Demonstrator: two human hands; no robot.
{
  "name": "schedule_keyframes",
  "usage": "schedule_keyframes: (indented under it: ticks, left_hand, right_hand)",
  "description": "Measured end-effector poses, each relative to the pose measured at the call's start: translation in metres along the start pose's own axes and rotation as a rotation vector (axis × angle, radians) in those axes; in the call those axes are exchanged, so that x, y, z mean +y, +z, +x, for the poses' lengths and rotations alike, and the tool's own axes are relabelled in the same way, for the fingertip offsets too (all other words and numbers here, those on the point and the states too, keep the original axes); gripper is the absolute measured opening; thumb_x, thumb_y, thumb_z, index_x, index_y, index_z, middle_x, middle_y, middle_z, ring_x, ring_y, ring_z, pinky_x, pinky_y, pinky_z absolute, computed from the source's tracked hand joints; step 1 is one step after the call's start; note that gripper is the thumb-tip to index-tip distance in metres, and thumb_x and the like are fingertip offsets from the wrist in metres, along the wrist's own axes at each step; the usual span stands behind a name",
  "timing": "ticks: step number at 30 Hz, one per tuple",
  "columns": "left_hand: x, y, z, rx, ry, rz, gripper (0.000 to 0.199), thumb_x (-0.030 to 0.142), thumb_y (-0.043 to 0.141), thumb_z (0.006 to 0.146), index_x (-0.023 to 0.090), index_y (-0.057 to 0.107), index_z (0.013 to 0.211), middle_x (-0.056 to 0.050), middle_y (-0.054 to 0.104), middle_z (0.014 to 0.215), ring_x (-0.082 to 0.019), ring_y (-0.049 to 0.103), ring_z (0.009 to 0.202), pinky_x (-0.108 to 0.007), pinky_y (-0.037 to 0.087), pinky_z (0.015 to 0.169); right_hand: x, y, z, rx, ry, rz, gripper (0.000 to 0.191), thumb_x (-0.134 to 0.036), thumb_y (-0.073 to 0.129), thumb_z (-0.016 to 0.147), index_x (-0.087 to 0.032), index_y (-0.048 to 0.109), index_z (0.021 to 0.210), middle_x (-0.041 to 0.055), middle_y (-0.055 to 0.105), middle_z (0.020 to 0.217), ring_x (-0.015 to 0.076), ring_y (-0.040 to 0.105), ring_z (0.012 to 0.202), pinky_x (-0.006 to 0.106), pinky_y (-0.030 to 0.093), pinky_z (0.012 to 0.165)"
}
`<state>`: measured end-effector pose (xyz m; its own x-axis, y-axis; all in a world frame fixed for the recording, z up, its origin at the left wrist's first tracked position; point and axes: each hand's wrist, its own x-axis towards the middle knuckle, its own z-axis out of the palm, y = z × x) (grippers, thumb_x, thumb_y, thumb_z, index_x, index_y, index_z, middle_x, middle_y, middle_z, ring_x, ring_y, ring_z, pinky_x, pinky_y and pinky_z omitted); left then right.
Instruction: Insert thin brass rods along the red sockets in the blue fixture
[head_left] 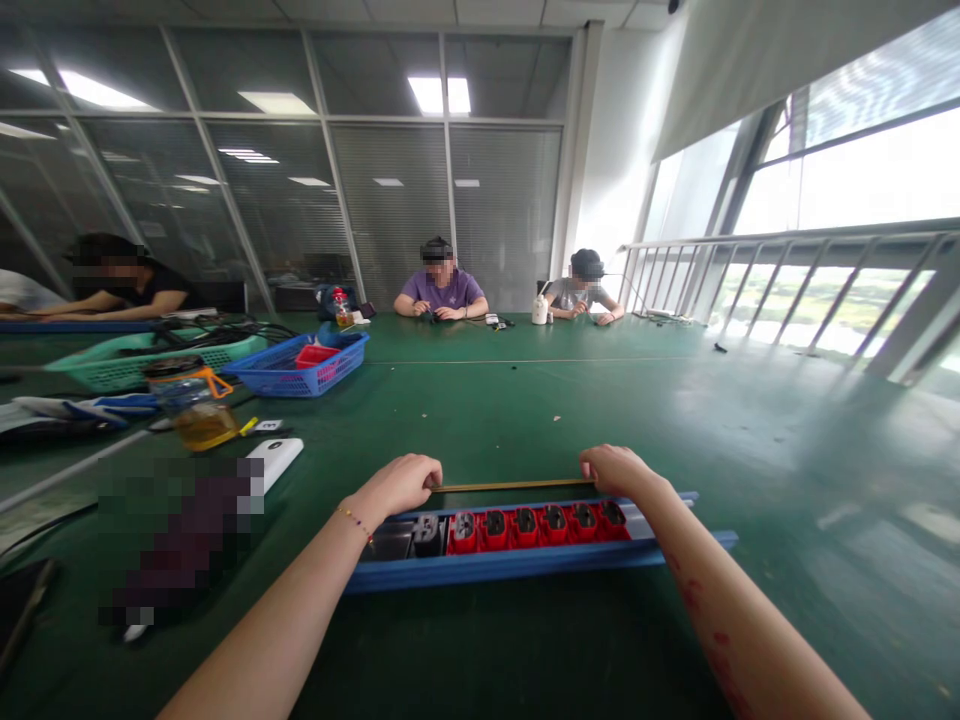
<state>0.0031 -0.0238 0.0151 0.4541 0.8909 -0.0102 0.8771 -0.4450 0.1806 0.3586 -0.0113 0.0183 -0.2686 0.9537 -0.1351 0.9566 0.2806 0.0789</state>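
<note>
A thin yellowish band [514, 486] runs straight and taut between my two hands, just beyond a long blue tray [517, 570]. My left hand [405, 481] pinches its left end, fingers curled down. At the right end, my right hand [616, 470] grips it in the same way. Inside the tray, several red connector housings [525, 525] with dark openings stand in a row. At their left is a dark grey connector [427, 536]. My right wrist hides part of the tray's right end, and my left wrist covers some of its left end.
Left of me stand a blue basket [300, 365], a green basket [112, 365] with cables, and a jar of amber liquid [199, 405]. A white object [281, 465] lies nearer. Two people [441, 285] sit across the green table [480, 410]; another person is at far left.
</note>
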Motion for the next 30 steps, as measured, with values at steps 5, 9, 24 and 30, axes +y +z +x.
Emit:
schedule_keyframes:
  ticks: [5,9,24,30]
  left_hand:
    - [0.003,0.000,0.000,-0.007,-0.031,0.022,0.020,0.007,0.049,0.065,0.021,0.061,0.073,0.001,0.063,0.075,-0.013,0.058,0.069,-0.020,0.039,0.057]
    - [0.008,-0.001,-0.001,-0.004,-0.043,0.080,0.017,0.007,0.049,0.061,0.020,0.059,0.067,0.000,0.062,0.073,-0.014,0.057,0.067,-0.022,0.037,0.055]
    - [0.026,-0.044,-0.058,0.038,-0.094,-0.867,0.032,0.042,0.053,0.075,0.019,0.056,0.096,-0.001,0.058,0.077,-0.014,0.053,0.073,-0.023,0.042,0.064]
    - [0.041,-0.030,-0.080,0.165,-0.197,-0.956,0.030,0.046,0.052,0.076,0.019,0.057,0.089,-0.001,0.057,0.085,-0.014,0.052,0.076,-0.022,0.042,0.068]
  right_hand:
    - [-0.001,0.001,0.001,-0.001,-0.027,0.015,0.031,-0.006,0.052,0.061,-0.023,0.063,0.084,0.0038,0.068,0.086,0.0214,0.061,0.081,0.025,0.039,0.061]
    - [-0.003,0.002,0.002,0.006,-0.054,0.052,0.027,-0.008,0.053,0.059,-0.021,0.064,0.080,0.0052,0.067,0.081,0.0216,0.061,0.077,0.026,0.039,0.060]
    - [0.018,-0.033,-0.067,-0.056,-0.369,0.808,0.030,-0.040,0.047,0.080,-0.015,0.059,0.090,0.0015,0.059,0.075,0.0141,0.052,0.069,0.024,0.042,0.060]
    - [0.004,-0.036,-0.090,-0.126,-0.362,0.997,0.040,-0.048,0.047,0.081,-0.015,0.055,0.103,0.0034,0.060,0.081,0.0157,0.054,0.075,0.026,0.043,0.065]
